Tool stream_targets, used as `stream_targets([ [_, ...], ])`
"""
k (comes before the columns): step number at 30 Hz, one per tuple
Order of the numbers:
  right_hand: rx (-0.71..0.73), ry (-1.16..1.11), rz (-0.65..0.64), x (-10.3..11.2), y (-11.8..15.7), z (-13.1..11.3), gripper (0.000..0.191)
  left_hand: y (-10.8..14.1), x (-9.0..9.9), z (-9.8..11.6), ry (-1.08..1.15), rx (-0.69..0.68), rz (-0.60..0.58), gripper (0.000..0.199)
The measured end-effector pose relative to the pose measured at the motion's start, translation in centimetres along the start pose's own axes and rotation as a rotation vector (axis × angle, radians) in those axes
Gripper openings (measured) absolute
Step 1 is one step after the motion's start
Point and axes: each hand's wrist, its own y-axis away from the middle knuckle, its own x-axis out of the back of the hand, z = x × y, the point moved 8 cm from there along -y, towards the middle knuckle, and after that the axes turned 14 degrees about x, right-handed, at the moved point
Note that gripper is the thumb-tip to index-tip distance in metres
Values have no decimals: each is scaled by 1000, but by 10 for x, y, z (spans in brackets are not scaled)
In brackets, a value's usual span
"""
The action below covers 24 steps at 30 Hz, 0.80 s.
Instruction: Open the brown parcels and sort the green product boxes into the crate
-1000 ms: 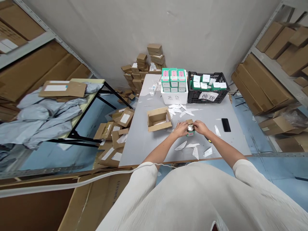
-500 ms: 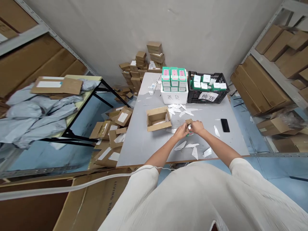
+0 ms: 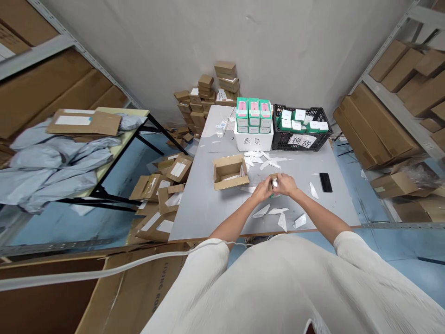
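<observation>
Close together over the front part of the grey table (image 3: 194, 204), my left hand (image 3: 263, 189) and my right hand (image 3: 286, 184) are closed around a small open box. A silver, round-ended item (image 3: 275, 183) shows at its mouth between my fingers; I cannot make out its kind. A bit of green and pink shows below my hands, and most of the box is hidden by them. Torn white paper scraps (image 3: 261, 211) lie just in front of my hands. To their left stands an open cardboard box (image 3: 231, 183) with something pale inside.
Behind my hands are a white bin (image 3: 253, 141) of green-and-pink boxes and a black crate (image 3: 278, 142) of green boxes. A phone (image 3: 326, 182) lies at right. Cardboard boxes (image 3: 180, 168) crowd the left floor; a white cable (image 3: 146, 258) crosses before me.
The view has shifted slightly. My hands stay around the small box, and the silver item now shows a little more between my fingers.
</observation>
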Motion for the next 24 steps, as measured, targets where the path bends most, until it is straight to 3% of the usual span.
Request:
stream_targets([
  [5, 13, -120, 189, 33, 10, 15, 37, -1, 8, 3, -7, -7, 44, 91],
  [10, 53, -203, 407, 71, 19, 32, 38, -8, 22, 11, 4, 9, 105, 86],
  [16, 78, -231, 578, 94, 26, 38, 37, -17, 33, 31, -100, -12, 142, 84],
  [24, 69, -377, 771, 122, 30, 65, 34, -11, 25, 9, -118, 7, 70, 82],
])
